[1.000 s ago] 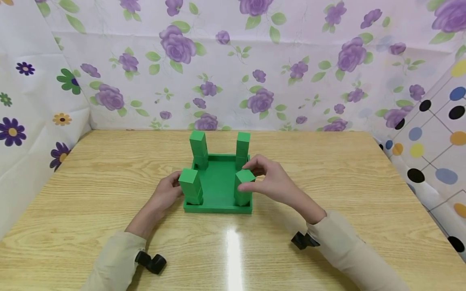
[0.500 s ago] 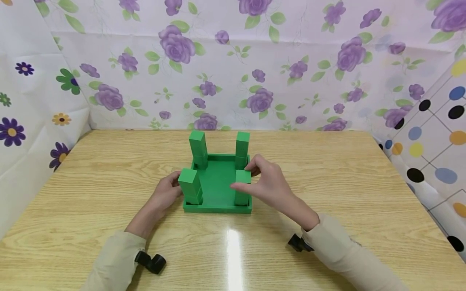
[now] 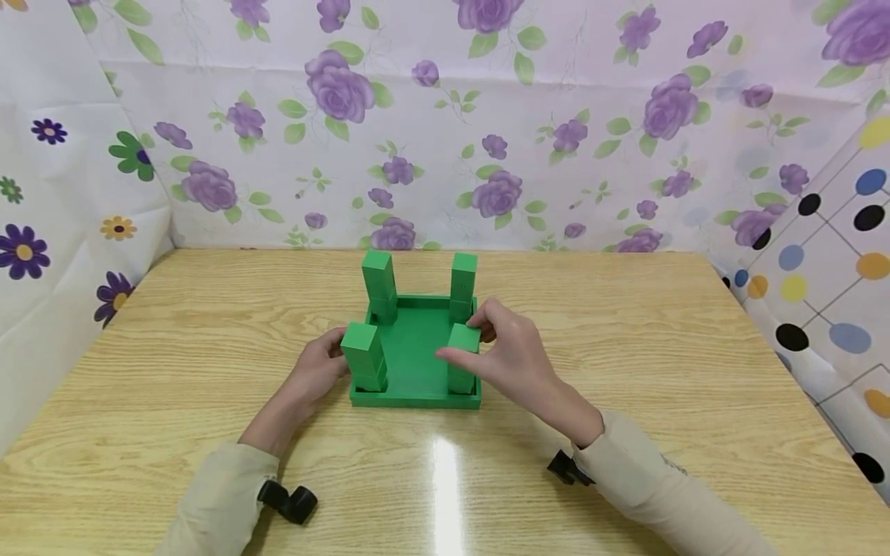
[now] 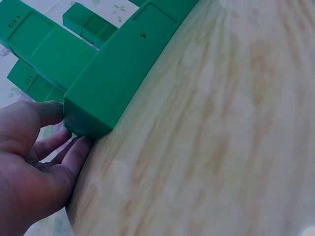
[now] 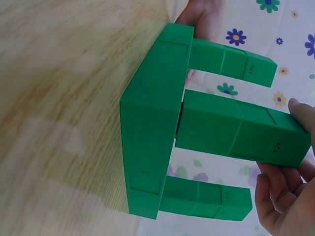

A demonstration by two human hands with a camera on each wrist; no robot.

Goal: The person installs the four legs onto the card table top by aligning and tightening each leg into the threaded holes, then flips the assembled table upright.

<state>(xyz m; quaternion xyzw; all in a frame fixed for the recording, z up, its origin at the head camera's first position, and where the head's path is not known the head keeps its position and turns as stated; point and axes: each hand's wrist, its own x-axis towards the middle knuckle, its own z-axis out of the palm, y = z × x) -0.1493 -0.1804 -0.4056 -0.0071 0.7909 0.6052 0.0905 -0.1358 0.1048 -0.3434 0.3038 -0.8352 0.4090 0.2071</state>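
Observation:
A square green tray (image 3: 416,401) lies on the table, with a stacked green pillar rising at each corner. My left hand (image 3: 318,369) holds the tray's left side, close to the front-left pillar (image 3: 365,359). In the left wrist view, the thumb and fingertips meet the tray's end wall (image 4: 86,119). At the front-right corner my right hand (image 3: 511,349) pinches the top block (image 3: 463,337) of that pillar. Its thumb and fingers touch opposite sides of this block (image 5: 268,140), marked 126 in the right wrist view. The block sits flush on the piece below.
Two more green pillars stand at the back corners, one back-left (image 3: 378,282) and one back-right (image 3: 463,282). The wooden table (image 3: 626,324) extends on both sides of the tray. A floral cloth (image 3: 431,139) hangs behind it.
The front-right top block has turned from a skewed angle to line up with its pillar. My right hand has shifted slightly left. My left hand and the tray stay put.

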